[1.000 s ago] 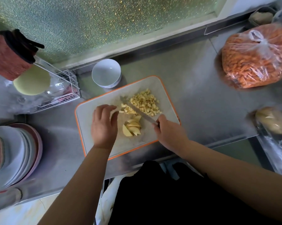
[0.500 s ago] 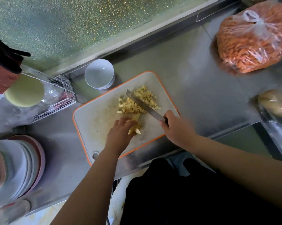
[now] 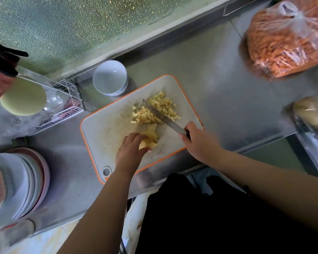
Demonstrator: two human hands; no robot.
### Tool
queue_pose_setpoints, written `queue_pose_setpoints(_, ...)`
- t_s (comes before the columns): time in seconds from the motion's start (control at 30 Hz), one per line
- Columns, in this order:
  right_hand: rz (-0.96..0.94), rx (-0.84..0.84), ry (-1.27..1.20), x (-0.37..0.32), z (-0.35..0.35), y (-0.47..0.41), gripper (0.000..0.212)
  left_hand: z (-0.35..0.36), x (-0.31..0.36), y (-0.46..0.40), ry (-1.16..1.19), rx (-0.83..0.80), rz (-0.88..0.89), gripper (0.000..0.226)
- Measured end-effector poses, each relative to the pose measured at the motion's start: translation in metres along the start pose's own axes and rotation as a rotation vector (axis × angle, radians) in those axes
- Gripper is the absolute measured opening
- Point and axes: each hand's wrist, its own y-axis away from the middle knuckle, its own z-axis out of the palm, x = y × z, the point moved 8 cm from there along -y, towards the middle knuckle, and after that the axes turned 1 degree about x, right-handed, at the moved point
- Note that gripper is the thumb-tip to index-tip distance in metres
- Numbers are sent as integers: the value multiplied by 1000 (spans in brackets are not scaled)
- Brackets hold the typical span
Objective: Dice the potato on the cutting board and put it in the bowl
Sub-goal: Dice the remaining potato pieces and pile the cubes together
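Steel counter (image 3: 218,85) under a speckled green window. Orange-rimmed cutting board (image 3: 107,132) at centre. Uncut potato slices (image 3: 151,136) lie on the board's near part, diced pile (image 3: 160,109) at their 12 o'clock. Left hand (image 3: 129,151), fingers curled, pinches the slices. Right hand (image 3: 200,142) grips the knife (image 3: 162,116), blade across the dice. White bowl (image 3: 109,77) just off the board at 11 o'clock.

Both bare forearms reach forward from the bottom of the view. The left hand (image 3: 130,150) lies palm down, its fingers curled over the potato slices (image 3: 151,137) and holding them in place. The right hand (image 3: 199,142) is closed around the handle of a knife (image 3: 162,116), knuckles up, with the blade pointing away to the left.
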Motion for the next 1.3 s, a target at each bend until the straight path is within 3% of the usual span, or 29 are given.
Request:
queue_pose_setpoints(0.4, -49, 30, -11, 1, 3, 3, 25, -4, 0, 2, -25, 60, 33, 30)
queue_pose_setpoints(0.77, -27, -28, -22, 6, 11, 4, 27, -26, 7, 15, -56, 389, 146, 11)
queue_pose_setpoints(0.97, -36, -30, -22, 2, 8, 6, 24, -32, 1, 30, -37, 473, 196, 8)
queue_pose_setpoints(1.13, -43, -30, -15, 4, 10, 5, 25, -35, -6, 27, 61, 411, 141, 6)
queue_pose_setpoints(1.3, -39, -40, -22, 2, 13, 6, 24, -11, -14, 9, 92, 117, 25, 24)
